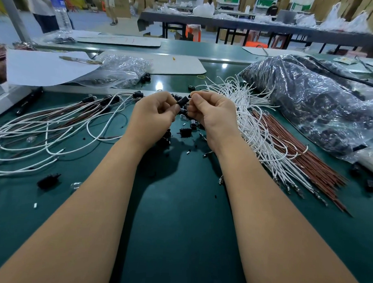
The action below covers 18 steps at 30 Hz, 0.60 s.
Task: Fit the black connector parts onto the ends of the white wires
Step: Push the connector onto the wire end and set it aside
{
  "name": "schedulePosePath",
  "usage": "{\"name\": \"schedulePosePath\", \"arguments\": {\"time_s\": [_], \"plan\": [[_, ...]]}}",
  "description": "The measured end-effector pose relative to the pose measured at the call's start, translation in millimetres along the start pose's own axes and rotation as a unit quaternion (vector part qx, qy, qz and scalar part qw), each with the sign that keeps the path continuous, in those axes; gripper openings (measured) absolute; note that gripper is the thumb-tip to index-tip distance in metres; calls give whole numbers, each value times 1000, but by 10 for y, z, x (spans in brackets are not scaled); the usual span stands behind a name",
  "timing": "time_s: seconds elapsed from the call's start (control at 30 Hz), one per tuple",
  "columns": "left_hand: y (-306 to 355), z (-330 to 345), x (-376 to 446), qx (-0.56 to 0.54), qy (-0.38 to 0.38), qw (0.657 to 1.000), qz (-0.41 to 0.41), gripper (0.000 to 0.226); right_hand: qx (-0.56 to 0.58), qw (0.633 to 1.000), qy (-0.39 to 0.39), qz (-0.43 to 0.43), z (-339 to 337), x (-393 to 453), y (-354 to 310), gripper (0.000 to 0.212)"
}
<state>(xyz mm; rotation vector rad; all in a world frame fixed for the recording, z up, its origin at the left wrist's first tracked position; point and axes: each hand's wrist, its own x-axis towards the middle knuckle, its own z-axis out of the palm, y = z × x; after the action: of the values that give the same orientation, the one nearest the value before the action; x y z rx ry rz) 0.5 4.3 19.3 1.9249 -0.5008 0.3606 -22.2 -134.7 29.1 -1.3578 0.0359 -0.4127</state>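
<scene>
Two bare forearms reach forward over the green table (178, 225). On its near part lie one white scrap (35, 205) and a lone black connector (48, 180) at the left. Farther in, the left hand (153, 116) and right hand (212, 112) meet, both curled shut, together pinching one black connector part (182, 101) between their fingertips; whether a wire end sits in it cannot be told. Beneath and just behind the hands a small scatter of loose connectors (187, 131) lies on the table, too jumbled to count. To the left spreads a loose tangle of finished wires (55, 124), white and brown, several ending in black caps near the left hand. To the right lies a thick bundle of white wires (251, 122) with a bundle of brown wires (303, 158) just beside it; neither can be counted. Beyond these sit two plastic bags: a big one full of black parts (314, 99) at right, a smaller clear bag (120, 70) at left, next to a white sheet (44, 67). Farthest left stands one water bottle (60, 10); its label is too blurred to read
</scene>
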Motion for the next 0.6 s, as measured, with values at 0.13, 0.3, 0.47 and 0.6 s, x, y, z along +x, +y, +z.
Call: {"name": "schedulePosePath", "arguments": {"time_s": [0.13,0.3,0.47,0.6], "plan": [[16,4,-3,-20,-7,1000,-12,17,-40,999,7,-25,1,-6,7,12],[9,-1,-9,18,6,1000,12,13,-89,994,18,-54,1,-3,7,11],[6,4,-18,48,12,998,34,14,-134,988,24,-77,13,-10,12,10],[10,3,-6,19,27,999,20,10,-144,987,16,-76,33,-22,0,10]]}}
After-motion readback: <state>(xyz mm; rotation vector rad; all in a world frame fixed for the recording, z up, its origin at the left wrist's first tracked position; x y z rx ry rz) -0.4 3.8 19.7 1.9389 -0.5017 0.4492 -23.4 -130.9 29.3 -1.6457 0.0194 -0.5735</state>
